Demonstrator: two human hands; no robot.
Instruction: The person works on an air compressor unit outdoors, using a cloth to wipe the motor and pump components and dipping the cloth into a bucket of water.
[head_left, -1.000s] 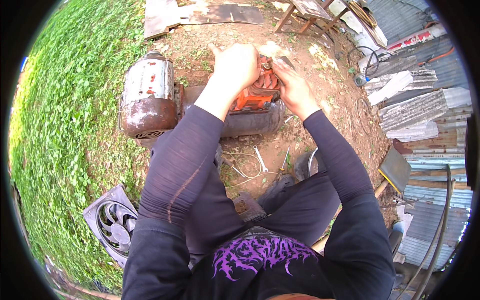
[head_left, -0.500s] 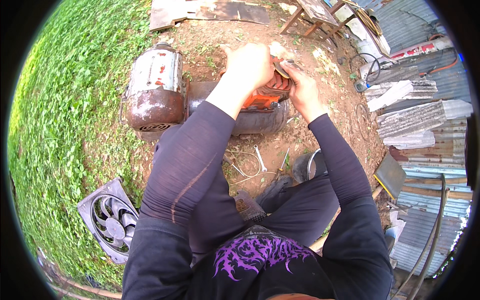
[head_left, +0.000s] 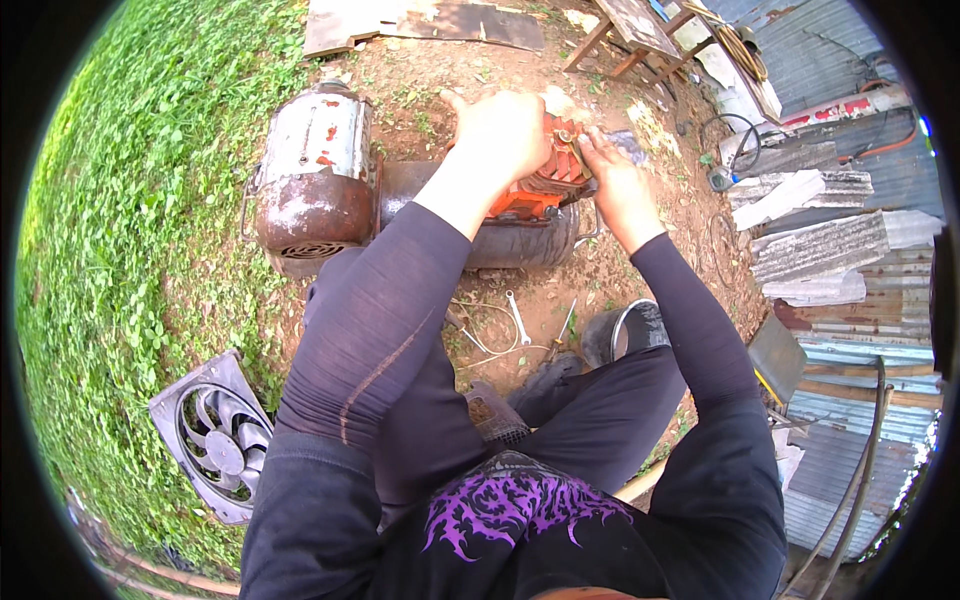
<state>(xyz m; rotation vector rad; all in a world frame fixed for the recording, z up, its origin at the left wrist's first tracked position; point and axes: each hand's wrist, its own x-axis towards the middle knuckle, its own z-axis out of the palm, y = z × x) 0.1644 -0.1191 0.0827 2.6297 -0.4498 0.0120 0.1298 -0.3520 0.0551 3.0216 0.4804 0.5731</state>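
An orange finned compressor pump (head_left: 560,175) sits on a rusty dark tank (head_left: 520,240) in front of me. My left hand (head_left: 500,135) is closed over its left side, thumb stuck out to the left, fingertips hidden behind the fins. At the pump's right edge is my right hand (head_left: 618,185), its fingers pressed together. A thin grey piece (head_left: 628,146), smeared by motion, shows beyond those fingers and seems held in them. Left of the pump stands a motor (head_left: 318,140) with worn white paint and a rusty end cover.
On the dirt below the tank lie a wrench (head_left: 518,317), a thin hose (head_left: 487,347) and a screwdriver (head_left: 569,318). A dark bucket (head_left: 640,328) stands by my leg. A fan (head_left: 228,452) lies on the grass. Corrugated sheets (head_left: 815,250) and a wooden stand (head_left: 640,25) line the right.
My right hand has moved right, off the top of the pump to its right edge, taking the thin piece with it. The pump's top fins now show. My left hand has stayed put.
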